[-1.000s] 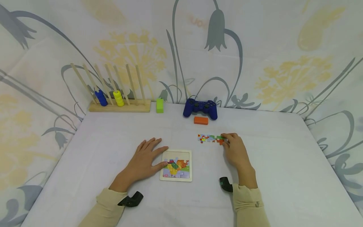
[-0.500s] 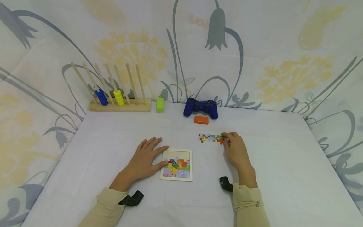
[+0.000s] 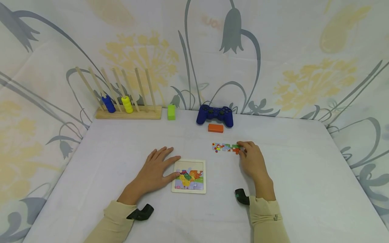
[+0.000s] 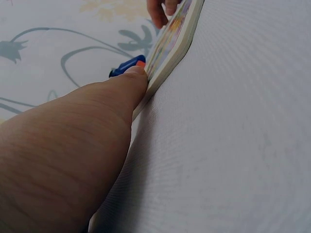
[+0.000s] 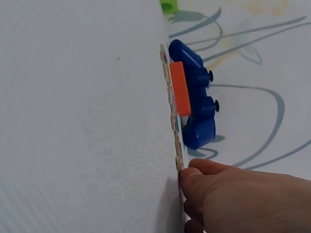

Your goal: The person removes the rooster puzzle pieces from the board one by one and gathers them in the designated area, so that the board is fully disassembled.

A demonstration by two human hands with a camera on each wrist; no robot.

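A small square jigsaw puzzle tray [image 3: 188, 193] with a pale frame lies in front, its lower part filled by a colourful bird picture. My left hand [image 3: 153, 173] lies with spread fingers at its left side, index fingertip and thumb touching the frame. In the left wrist view the thumb [image 4: 129, 82] rests along the tray's edge. Farther back to the right is a row of loose puzzle pieces [image 3: 225, 147]. With thumb and index finger my right hand [image 3: 251, 160] pinches the puzzle piece [image 3: 235, 149] at the row's right end, partly covering it.
Behind the pieces lie an orange block [image 3: 215, 128] and a blue game controller [image 3: 214, 115]. A green block [image 3: 171, 112] stands near the wall cloth. At back left is a wooden peg stand [image 3: 127, 115] with blue and yellow beads on its upright rods.
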